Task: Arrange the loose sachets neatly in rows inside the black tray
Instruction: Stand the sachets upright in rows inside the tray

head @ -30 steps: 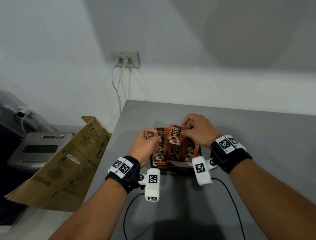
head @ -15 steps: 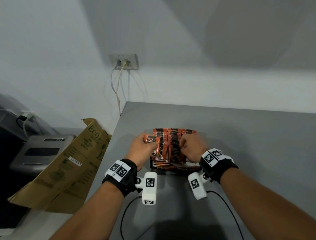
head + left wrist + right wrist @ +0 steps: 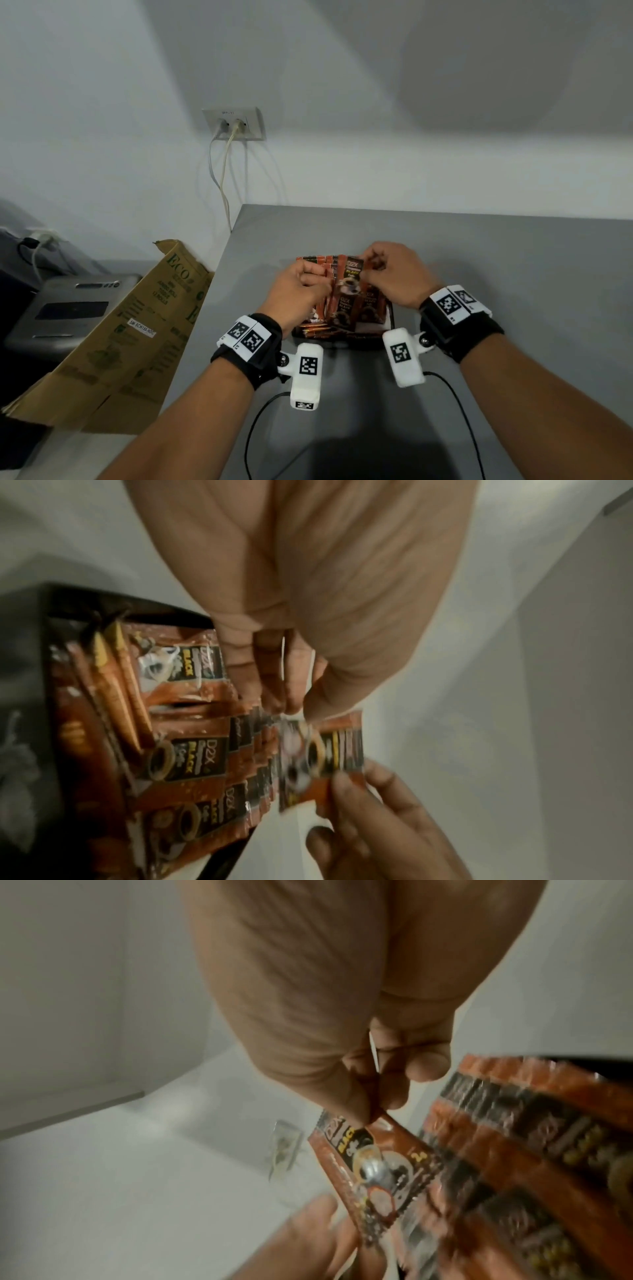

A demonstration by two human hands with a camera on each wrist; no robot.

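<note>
The black tray (image 3: 389, 320) sits on the grey table (image 3: 513, 274), packed with rows of orange-and-black coffee sachets (image 3: 342, 310) standing on edge. One loose sachet (image 3: 352, 274) is raised over the far rows. My right hand (image 3: 371, 265) pinches its top edge between thumb and finger, seen close in the right wrist view on the sachet (image 3: 373, 1161). My left hand (image 3: 320, 282) has curled fingers pinching the same sachet's (image 3: 322, 756) other end. The tray's rim (image 3: 103, 599) shows dark at the left.
A flattened brown cardboard box (image 3: 137, 325) leans off the table's left edge, beside a grey machine (image 3: 68, 308). A wall socket (image 3: 236, 123) with cables hangs behind. Thin black cables (image 3: 253, 428) trail over the near table.
My right hand rose from the tray's front rows and took the sachet's top. My left hand moved right with that sachet, from the tray's left edge to over the rows.
</note>
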